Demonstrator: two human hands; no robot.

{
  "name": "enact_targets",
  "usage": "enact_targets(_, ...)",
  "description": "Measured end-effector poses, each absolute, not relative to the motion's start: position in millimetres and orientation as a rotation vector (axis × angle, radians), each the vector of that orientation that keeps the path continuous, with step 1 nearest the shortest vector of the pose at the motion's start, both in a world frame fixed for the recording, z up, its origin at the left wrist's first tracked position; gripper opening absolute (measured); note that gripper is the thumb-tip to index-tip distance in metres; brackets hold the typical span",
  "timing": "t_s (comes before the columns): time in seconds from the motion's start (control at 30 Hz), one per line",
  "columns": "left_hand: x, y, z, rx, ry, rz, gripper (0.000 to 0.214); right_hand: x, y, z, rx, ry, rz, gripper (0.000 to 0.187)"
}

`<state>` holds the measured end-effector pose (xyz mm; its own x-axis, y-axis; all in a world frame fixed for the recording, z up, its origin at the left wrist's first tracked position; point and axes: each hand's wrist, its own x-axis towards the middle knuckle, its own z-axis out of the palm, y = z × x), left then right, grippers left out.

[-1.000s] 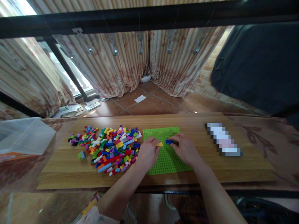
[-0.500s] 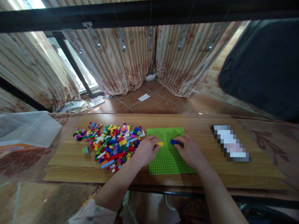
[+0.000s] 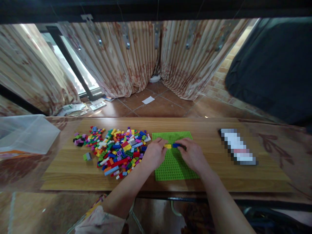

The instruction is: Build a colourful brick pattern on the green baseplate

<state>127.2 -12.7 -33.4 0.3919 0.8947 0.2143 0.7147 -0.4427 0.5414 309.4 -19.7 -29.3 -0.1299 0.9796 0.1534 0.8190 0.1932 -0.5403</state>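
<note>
Over the green baseplate (image 3: 175,167), both of my hands are close together. My left hand (image 3: 155,152) pinches a yellow toy brick (image 3: 168,146) at its fingertips. A blue toy brick (image 3: 175,145) is held by my right hand (image 3: 192,154), its right end hidden by the fingers. The two bricks lie nearly end to end with a narrow gap between them; whether either touches the plate I cannot tell. Left of the plate spreads a pile of mixed coloured bricks (image 3: 122,151), next to my left hand and forearm.
The wooden board (image 3: 73,175) carries everything. A small green and grey brick piece (image 3: 87,156) lies apart from the pile. At the right rests a blurred-out phone-like object (image 3: 238,148). A translucent plastic bin (image 3: 29,133) stands at the far left.
My hands have come closer together, bringing the yellow and blue bricks almost end to end. The view has shifted slightly.
</note>
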Motion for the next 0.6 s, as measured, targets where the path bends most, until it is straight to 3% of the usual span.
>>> enact_targets(0.6, 133.7, -11.4, -32.5, 2.334, 1.451, 0.647, 0.018, 305.8, -14.8, -32.1, -1.628, -1.934, 0.480, 0.021)
